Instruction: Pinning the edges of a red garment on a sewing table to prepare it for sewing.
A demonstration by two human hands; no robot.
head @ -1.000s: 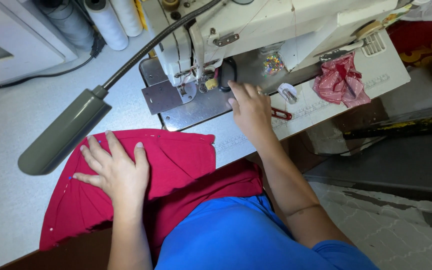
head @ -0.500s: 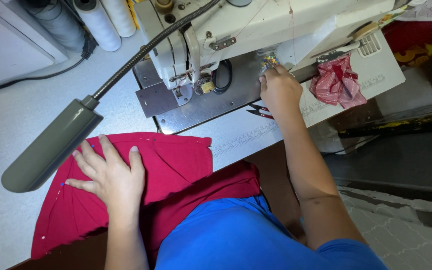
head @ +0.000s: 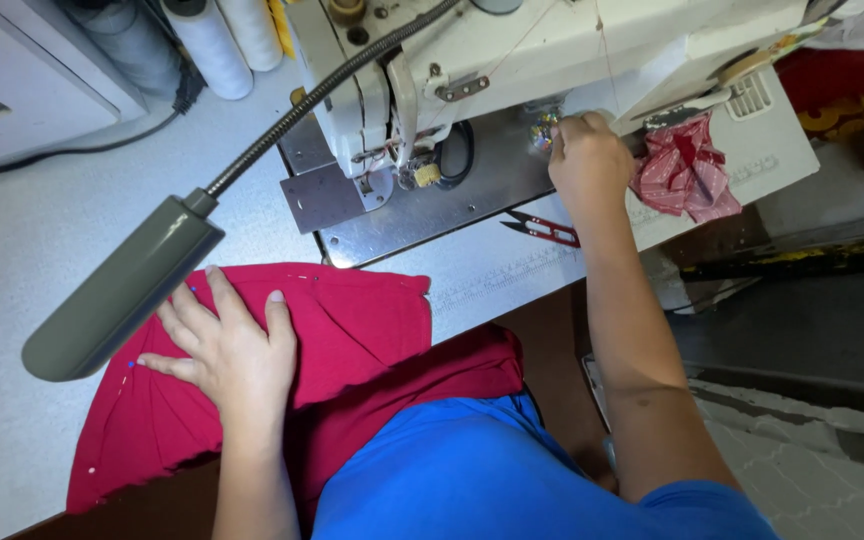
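1. At the far left of the table [head: 12, 250], a grey lamp head [head: 122, 300] on a flexible gooseneck [head: 332, 85] hangs over the work surface, its lower end overlapping the red fabric [head: 362, 330].
2. Left hand [head: 232, 355]: laid flat, palm down, fingers spread wide, pressing on the left half of the red fabric; nothing is gripped.
3. Red fabric: folded piece lying on the front edge of the table, directly under the left hand and extending to its right, with one end draping off the table edge toward the blue garment [head: 472, 480] (worn by the person).
4. Sewing machine [head: 552, 50]: white body, well behind the fabric; its needle area stands over a metal bed plate [head: 422, 215]. Thread cones [head: 217, 40] stand to its left.
5. Thread snips [head: 547, 228]: red-handled, lying on the bed edge just beside and below the right wrist, untouched.
6. Right hand [head: 587, 165]: raised at the machine's right part, fingers curled narrow around something small; what it pinches cannot be told.
7. Patterned red cloth scrap [head: 687, 170]: crumpled, just right of the right hand, apparently touching it.
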